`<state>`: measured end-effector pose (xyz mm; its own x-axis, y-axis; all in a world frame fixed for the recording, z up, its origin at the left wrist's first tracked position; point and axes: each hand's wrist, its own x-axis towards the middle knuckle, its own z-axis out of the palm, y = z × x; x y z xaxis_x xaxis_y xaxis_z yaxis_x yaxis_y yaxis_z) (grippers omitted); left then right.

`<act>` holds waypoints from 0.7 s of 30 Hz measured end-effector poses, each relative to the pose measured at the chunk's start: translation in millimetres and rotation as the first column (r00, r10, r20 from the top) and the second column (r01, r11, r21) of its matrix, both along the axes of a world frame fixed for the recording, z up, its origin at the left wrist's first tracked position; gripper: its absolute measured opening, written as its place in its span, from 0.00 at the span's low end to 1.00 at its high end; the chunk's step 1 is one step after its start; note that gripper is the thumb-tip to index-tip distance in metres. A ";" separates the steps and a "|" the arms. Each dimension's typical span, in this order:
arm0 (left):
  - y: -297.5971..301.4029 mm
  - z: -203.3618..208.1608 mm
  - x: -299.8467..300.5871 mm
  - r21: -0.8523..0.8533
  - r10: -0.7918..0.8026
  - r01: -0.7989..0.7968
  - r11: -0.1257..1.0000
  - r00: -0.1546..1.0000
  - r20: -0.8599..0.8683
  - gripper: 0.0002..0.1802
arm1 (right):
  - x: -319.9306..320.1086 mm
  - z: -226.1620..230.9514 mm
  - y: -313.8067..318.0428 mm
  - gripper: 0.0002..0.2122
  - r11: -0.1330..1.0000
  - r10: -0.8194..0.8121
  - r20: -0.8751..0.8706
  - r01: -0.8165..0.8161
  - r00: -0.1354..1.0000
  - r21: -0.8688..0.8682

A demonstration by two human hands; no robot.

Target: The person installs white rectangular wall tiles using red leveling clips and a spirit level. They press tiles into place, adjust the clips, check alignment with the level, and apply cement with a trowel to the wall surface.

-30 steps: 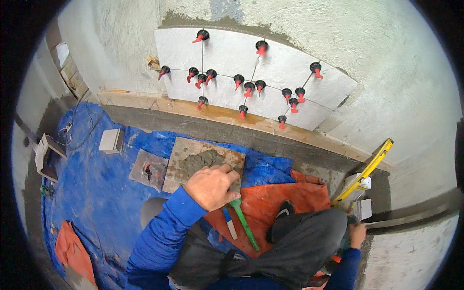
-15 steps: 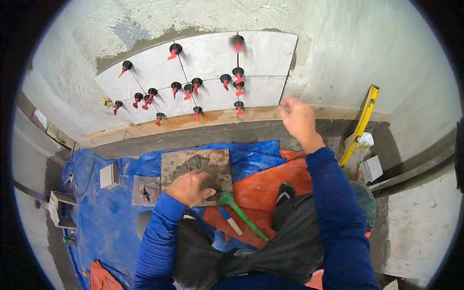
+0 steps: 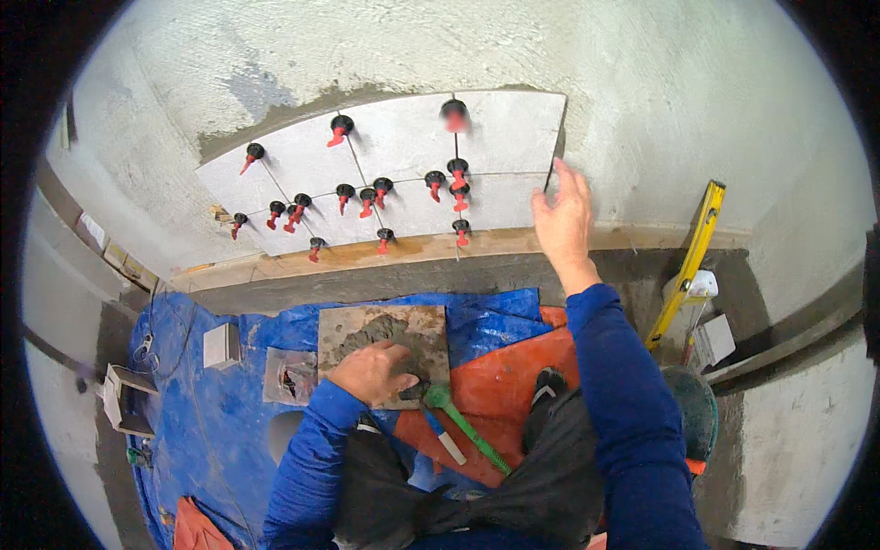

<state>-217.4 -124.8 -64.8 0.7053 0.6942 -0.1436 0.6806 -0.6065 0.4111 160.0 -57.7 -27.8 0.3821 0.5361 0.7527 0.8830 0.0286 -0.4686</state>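
Note:
My right hand (image 3: 566, 225) is raised at the right edge of the light grey wall tiles (image 3: 504, 137), fingers stretched up and thumb apart. Nothing shows between them. Black levelling clips with red handles (image 3: 383, 236) sit along the tile joints. Low over a board (image 3: 426, 325) bearing grey mortar (image 3: 371, 335) is my left hand (image 3: 371, 374), its fingers curled. Whatever it may hold is hidden; a dark grey bit shows beside the thumb. Close to it lie a green long-handled tool (image 3: 467, 429) and a tool with a blue and white handle (image 3: 445, 438).
A wooden strip (image 3: 431, 241) runs below the tiles. A yellow spirit level (image 3: 686, 266) leans on the right, near a bucket (image 3: 694, 412). Blue sheeting (image 3: 192, 422) and orange sheeting (image 3: 486, 376) cover the floor. A clear bag (image 3: 289, 376) and a white block (image 3: 221, 346) lie left.
My right hand has gone up along the tile edge, its fingers now straighter and spread. My left hand stays over the board. The whole view has shifted slightly.

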 end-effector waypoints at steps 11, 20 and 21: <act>4.1 4.5 10.6 0.022 -0.020 0.018 1.000 0.997 0.079 0.27 | -3.3 3.3 18.9 0.26 1.000 0.017 -0.203 -0.018 0.979 0.001; 6.5 3.6 12.5 0.037 0.014 -0.021 0.999 0.983 0.182 0.23 | -9.4 -5.8 26.0 0.24 0.999 -0.023 -0.454 0.034 0.891 0.017; 6.2 2.5 11.2 0.020 0.011 -0.015 1.000 0.986 0.167 0.24 | -9.0 -7.6 27.1 0.23 0.995 -0.048 -0.458 0.081 0.888 0.052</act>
